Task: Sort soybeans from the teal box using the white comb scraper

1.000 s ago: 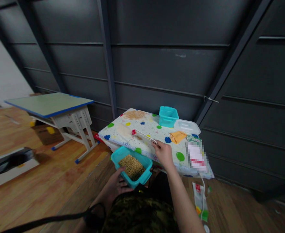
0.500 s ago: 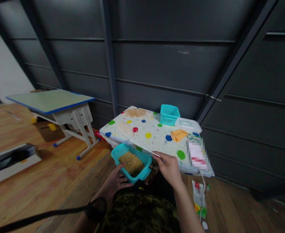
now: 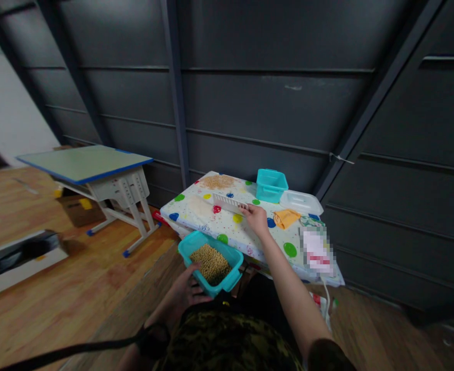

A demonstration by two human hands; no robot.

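My left hand [image 3: 184,289] is closed on the near left side of a teal plastic container [image 3: 232,278], held level just off the table's front edge. Yellowish beans [image 3: 210,264], like soybeans, lie inside it. Over the table, my right hand [image 3: 256,217] grips one end of a white slotted plastic strip [image 3: 227,202], which stands on edge and points left. Left of the strip, a pale, flat heap of fine grains [image 3: 199,206] lies on the balloon-print tablecloth [image 3: 250,234]. Behind that is a spread of tan grains [image 3: 218,181].
A second teal container [image 3: 271,186] stands at the back, beside a clear lid [image 3: 301,202]. An orange cloth [image 3: 286,218] and a pixelated pinkish item [image 3: 317,251] with a white cord lie right. A dark panelled wall [image 3: 265,108] rises behind; a desk [image 3: 84,162] stands left.
My right hand has gone from the table's front edge forward over the tabletop, bringing the white slotted strip across the cloth. My left hand and the bean container have barely moved.
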